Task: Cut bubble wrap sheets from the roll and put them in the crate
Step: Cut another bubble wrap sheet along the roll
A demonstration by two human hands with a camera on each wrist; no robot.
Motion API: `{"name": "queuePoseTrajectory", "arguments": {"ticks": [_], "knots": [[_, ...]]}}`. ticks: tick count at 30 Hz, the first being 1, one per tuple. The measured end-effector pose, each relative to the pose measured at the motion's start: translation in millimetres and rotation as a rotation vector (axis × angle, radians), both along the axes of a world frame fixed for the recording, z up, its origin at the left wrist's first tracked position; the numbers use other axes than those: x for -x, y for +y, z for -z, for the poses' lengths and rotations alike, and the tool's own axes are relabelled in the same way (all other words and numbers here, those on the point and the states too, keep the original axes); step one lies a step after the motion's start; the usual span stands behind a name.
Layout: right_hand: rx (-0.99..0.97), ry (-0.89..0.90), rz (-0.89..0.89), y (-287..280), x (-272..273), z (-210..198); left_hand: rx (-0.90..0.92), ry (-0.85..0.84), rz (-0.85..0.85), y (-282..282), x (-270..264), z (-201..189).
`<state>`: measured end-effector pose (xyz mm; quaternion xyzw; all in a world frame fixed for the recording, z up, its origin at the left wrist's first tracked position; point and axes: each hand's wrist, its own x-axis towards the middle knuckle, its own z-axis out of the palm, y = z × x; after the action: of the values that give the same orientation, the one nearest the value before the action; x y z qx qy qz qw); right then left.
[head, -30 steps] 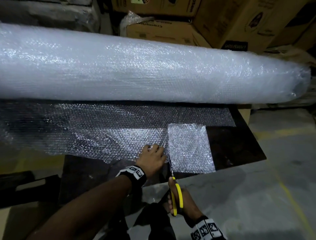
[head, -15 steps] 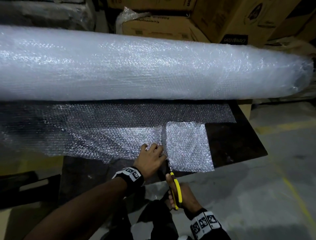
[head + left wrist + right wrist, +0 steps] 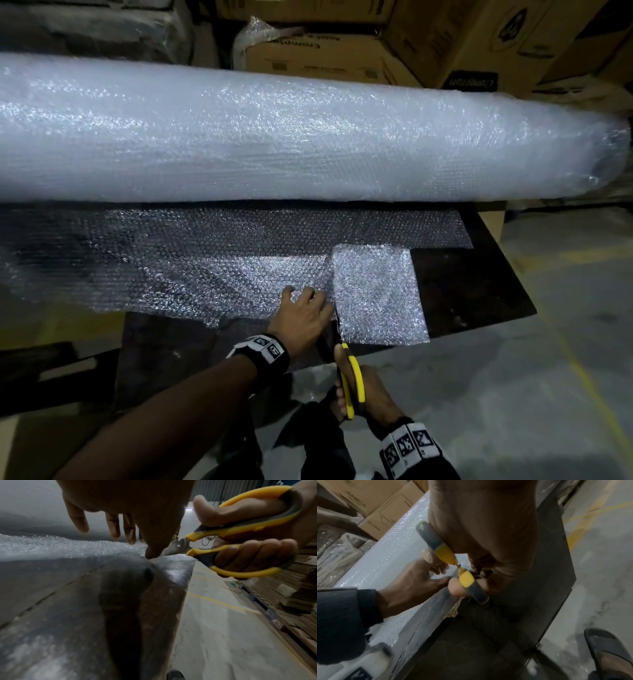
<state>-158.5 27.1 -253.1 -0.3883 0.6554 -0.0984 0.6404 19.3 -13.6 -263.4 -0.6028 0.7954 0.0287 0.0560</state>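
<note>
Bubble wrap sheet [image 3: 219, 274]: judged light, limp, slippery; left hand [image 3: 303, 317] pressed it flat, fingers spread, beside cut; right hand [image 3: 371, 394] gripped scissors [image 3: 352, 380].

Dim, grainy, wide-angle views; soft blur

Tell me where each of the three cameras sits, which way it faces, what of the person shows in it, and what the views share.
Head: on the head, facing forward and down at the bubble wrap roll; shows both forearms, left hand, right hand.
Left wrist: looks along the left hand across the table; the right hand shows too.
Right wrist: looks down past the right hand; shows a sandalled foot.
Shared: all three show the yellow-handled scissors at the sheet.
</note>
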Motion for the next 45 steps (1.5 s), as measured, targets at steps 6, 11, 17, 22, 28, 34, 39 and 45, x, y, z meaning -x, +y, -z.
{"name": "queuePoseTrajectory", "arguments": {"ticks": [6,11,17,22,28,34,39,45], "knots": [[-0.082,-0.064,0.053,-2.3,-2.8,11.3,0.018,-0.024,0.075,-3.8,0.2,6.7],[-0.038,-0.058,0.029,-5.3,-1.6,15.5,0.101,0.026,0.110,-0.4,0.0,6.2],[-0.008,-0.035,0.047,-5.8,-0.7,13.0,0.191,0.023,0.129,-0.5,0.3,8.5],[-0.042,-0.088,0.031,-9.2,1.1,8.1,0.239,0.047,0.129,-0.5,0.4,12.5],[0.046,0.012,-0.034,-9.6,3.4,1.8,0.238,0.043,0.137,1.7,-1.8,12.5],[0.022,-0.027,-0.054,-11.0,5.4,1.6,0.253,0.043,0.140,3.4,-1.8,12.4],[0.037,-0.019,-0.030,-14.1,0.4,-5.8,0.255,0.053,0.139,3.8,-1.0,11.1],[0.033,-0.041,-0.016,-12.3,3.8,-10.9,0.235,0.053,0.132,4.4,-2.5,15.4]]}}
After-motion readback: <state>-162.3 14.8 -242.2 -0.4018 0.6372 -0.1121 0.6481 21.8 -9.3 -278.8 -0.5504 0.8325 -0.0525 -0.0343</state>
